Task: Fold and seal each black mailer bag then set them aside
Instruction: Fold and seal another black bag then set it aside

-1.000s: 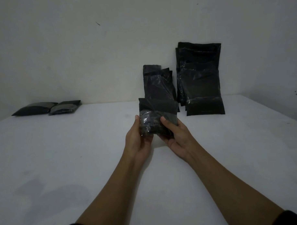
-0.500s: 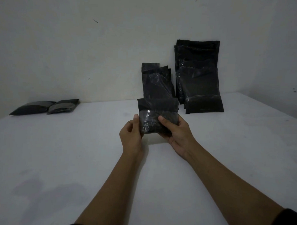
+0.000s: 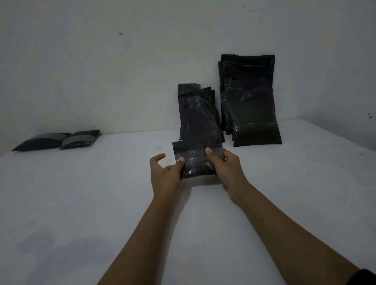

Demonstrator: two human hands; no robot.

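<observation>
Head view: a partly folded black mailer bag [image 3: 196, 161] is held between the left hand [image 3: 165, 170] and right hand [image 3: 225, 165], two finished bags [image 3: 57, 140] lying far left of them, unsealed stacks [image 3: 251, 101] leaning just beyond, apparently still to be done.

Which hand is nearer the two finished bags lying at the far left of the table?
Left. The left hand holds the current bag's left edge, on the side toward the finished bags; the right hand grips its right edge, farther away.
</observation>
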